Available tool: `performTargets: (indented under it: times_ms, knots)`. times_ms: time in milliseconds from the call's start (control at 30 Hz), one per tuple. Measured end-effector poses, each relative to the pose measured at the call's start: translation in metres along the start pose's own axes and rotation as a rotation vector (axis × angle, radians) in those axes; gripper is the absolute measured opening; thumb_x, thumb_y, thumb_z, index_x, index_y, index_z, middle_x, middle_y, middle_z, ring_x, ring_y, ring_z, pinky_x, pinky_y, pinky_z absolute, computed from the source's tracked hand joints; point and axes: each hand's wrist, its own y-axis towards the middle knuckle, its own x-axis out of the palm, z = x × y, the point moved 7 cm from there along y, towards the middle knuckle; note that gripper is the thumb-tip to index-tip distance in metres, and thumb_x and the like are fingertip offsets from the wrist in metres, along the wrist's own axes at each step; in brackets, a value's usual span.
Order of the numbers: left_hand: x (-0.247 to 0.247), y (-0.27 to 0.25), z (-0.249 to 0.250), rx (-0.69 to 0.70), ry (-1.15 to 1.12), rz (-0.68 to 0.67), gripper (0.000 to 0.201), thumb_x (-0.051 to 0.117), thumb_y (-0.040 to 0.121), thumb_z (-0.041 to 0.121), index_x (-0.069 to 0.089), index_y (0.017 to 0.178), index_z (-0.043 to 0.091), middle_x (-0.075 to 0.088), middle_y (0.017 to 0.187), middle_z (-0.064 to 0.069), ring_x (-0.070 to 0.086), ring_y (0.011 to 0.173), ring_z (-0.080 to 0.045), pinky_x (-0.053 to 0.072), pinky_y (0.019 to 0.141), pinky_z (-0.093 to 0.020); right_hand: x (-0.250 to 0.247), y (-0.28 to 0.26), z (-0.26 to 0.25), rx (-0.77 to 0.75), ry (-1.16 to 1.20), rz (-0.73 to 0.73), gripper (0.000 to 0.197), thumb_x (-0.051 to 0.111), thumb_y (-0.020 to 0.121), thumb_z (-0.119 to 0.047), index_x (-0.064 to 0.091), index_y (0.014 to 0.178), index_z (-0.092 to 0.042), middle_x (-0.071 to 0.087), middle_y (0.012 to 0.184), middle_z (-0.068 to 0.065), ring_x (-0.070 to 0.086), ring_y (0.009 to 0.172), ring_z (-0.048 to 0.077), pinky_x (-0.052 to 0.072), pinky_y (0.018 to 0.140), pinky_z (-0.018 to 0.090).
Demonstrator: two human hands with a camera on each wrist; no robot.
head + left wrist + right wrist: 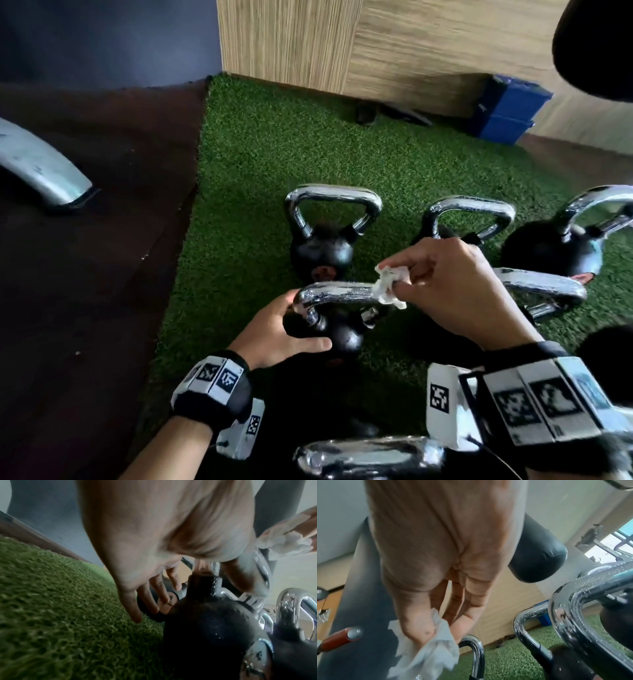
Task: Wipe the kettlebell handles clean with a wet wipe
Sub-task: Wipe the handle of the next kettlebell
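Note:
A black kettlebell [342,339] with a chrome handle [342,294] stands on green turf, close in front of me. My right hand [442,281] pinches a crumpled white wet wipe [388,286] and presses it on the right end of that handle. The right wrist view shows the wipe [433,653] bunched between thumb and fingertips above a chrome handle [477,650]. My left hand [284,329] cups the kettlebell's left shoulder, thumb laid across the black body. In the left wrist view its fingers [147,595] are straight and point down past the handle's leg. The wipe [288,543] shows at the upper right there.
Several more chrome-handled kettlebells surround it on the turf [274,137]: one behind [322,253], two to the right [469,212] [555,253], one at my feet [370,455]. Blue boxes [507,109] sit by the wood wall. A grey machine foot [41,168] lies on the dark floor at left.

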Motion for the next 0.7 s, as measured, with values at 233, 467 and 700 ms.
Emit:
performTargets:
  times_ms: [233, 467, 700]
  knots:
    - [0.030, 0.025, 0.012, 0.076, -0.148, -0.102, 0.061, 0.092, 0.062, 0.054, 0.069, 0.118, 0.047, 0.072, 0.115, 0.027, 0.066, 0.110, 0.007, 0.049, 0.095, -0.015, 0.032, 0.016, -0.012, -0.062, 0.022, -0.113, 0.027, 0.084, 0.071, -0.013, 0.082, 0.092, -0.030, 0.063, 0.066, -0.021, 0.063, 0.069, -0.003, 0.044, 0.060, 0.004]
    - [0.035, 0.019, 0.004, 0.144, -0.224, -0.003, 0.049, 0.089, 0.072, 0.049, 0.070, 0.118, 0.047, 0.074, 0.114, 0.022, 0.068, 0.111, 0.003, 0.047, 0.090, -0.005, 0.036, 0.014, 0.007, 0.003, -0.062, -0.129, 0.022, 0.086, 0.073, -0.017, 0.080, 0.088, -0.031, 0.060, 0.067, -0.023, 0.060, 0.073, -0.008, 0.043, 0.063, 0.004]
    - [0.032, 0.016, 0.008, 0.154, -0.203, -0.041, 0.046, 0.086, 0.076, 0.049, 0.069, 0.119, 0.050, 0.073, 0.118, 0.022, 0.066, 0.115, 0.002, 0.047, 0.097, -0.010, 0.032, 0.011, 0.012, 0.046, -0.101, -0.162, 0.021, 0.081, 0.077, -0.016, 0.081, 0.093, -0.030, 0.059, 0.072, -0.025, 0.056, 0.065, -0.010, 0.041, 0.061, 0.001]
